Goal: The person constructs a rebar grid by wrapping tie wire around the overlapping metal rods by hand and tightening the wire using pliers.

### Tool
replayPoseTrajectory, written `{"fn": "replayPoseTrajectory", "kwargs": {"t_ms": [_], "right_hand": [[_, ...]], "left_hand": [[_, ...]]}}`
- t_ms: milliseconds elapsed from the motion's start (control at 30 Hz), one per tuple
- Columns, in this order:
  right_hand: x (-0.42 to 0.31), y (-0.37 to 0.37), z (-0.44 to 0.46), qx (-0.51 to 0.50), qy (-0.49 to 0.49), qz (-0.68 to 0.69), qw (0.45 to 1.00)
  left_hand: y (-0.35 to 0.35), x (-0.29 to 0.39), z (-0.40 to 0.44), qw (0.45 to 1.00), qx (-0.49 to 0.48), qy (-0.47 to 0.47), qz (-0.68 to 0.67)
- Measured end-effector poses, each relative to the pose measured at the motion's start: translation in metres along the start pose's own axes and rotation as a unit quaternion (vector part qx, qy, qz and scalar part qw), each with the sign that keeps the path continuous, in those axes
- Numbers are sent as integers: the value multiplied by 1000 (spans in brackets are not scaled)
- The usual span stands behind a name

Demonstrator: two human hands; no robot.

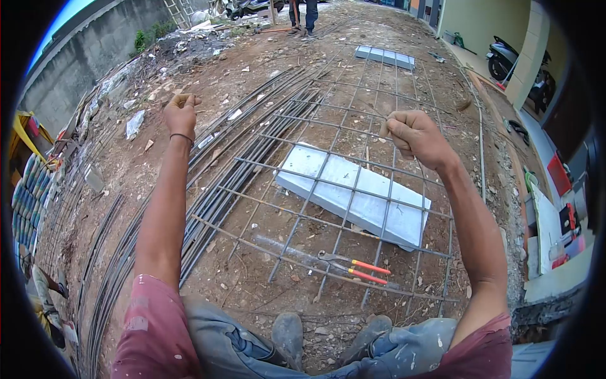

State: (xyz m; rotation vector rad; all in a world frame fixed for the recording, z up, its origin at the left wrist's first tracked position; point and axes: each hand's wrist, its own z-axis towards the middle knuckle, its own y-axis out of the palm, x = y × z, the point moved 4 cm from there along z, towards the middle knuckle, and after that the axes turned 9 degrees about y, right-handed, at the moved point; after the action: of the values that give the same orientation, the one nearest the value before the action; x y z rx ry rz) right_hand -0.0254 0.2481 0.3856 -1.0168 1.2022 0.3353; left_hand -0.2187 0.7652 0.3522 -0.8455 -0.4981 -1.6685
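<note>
My left hand (181, 117) is raised over the bare ground at the left, its fingers pinched together. My right hand (416, 136) is held up above the steel rebar grid (353, 190), also with closed fingers. A faint thin line, perhaps wire, shows near the right fingertips; what either hand holds is too small to make out. Neither hand touches the grid. Pincers with red-orange handles (369, 271) lie at the grid's near end, in front of my boots. Under the bars lies a pale foam-like block (379, 218), with a second pale block (385, 57) farther off.
Long loose steel bars (252, 158) run along the grid's left side. Rubble (170, 60) lines a concrete wall (76, 63). Another person's legs (303, 14) stand at the far end. A motorbike (505, 60) and a raised porch edge (499, 101) are on the right.
</note>
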Motion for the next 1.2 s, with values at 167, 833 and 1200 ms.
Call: {"fn": "replayPoseTrajectory", "kwargs": {"t_ms": [167, 833, 1200], "right_hand": [[48, 12, -38, -119, 122, 145, 975], [-40, 89, -2, -231, -139, 427, 863], [-9, -12, 13, 163, -191, 407, 878]], "left_hand": [[-10, -123, -35, 989, 68, -128, 36], [188, 103, -230, 780, -573, -175, -180], [129, 198, -248, 541, -774, 330, -12]]}}
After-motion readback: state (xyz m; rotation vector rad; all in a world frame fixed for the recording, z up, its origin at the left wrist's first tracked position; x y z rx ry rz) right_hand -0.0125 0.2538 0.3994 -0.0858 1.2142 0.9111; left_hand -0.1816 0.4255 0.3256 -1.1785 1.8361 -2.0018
